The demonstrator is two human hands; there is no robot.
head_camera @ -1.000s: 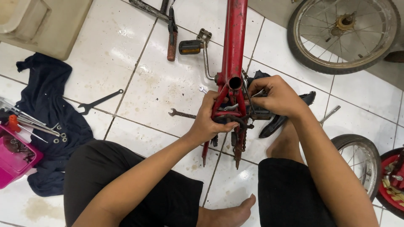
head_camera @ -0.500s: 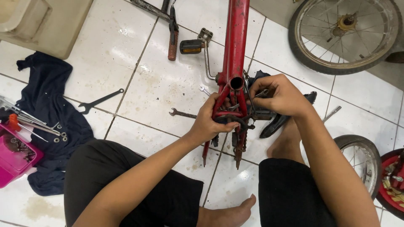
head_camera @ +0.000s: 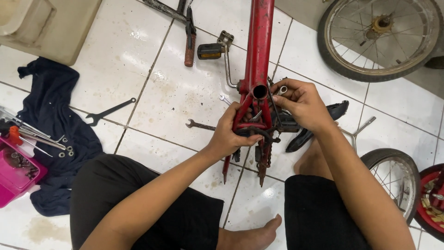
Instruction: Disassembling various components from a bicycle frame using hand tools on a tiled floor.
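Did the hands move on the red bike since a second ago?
Only a little. The right hand slid slightly along the red frame beside its open tube end, fingers still working there. The left hand kept gripping the frame's lower part. The spanners, wheel and dark cloth stayed put.

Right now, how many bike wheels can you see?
3: a big spoked wheel with black tyre top right, a smaller spoked wheel by the right leg, and a red-rimmed wheel cut off at the right edge.

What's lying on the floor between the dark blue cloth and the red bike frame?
In the head view, two spanners lie on white tiles between the dark blue cloth and red bike frame: a black spanner and a smaller spanner.
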